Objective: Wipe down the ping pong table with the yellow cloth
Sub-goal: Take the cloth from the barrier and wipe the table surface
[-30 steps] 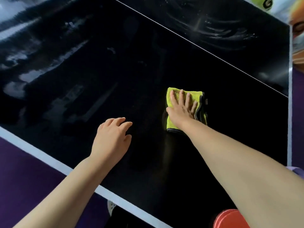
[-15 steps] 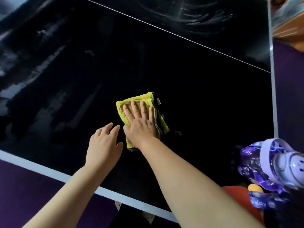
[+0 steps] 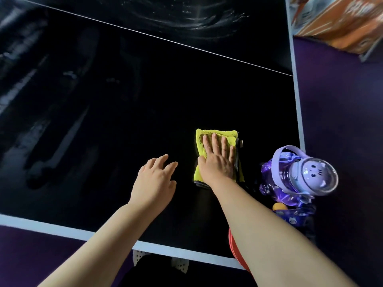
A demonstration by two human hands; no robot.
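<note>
Dull smears show on the left part of the table (image 3: 62, 229), so that side looks unfinished. The left hand (image 3: 154, 183) is near the front edge, its grip loose and wide, holding nothing; it could brace the body. Just right of it, toward the front right corner, the folded yellow cloth (image 3: 215, 134) lies under the right hand (image 3: 217, 162), whose grip is flat, with straight fingers pressing down. Even pressure and overlapping strokes would serve best, stopping short of the purple bottle (image 3: 300, 179) by the right edge.
</note>
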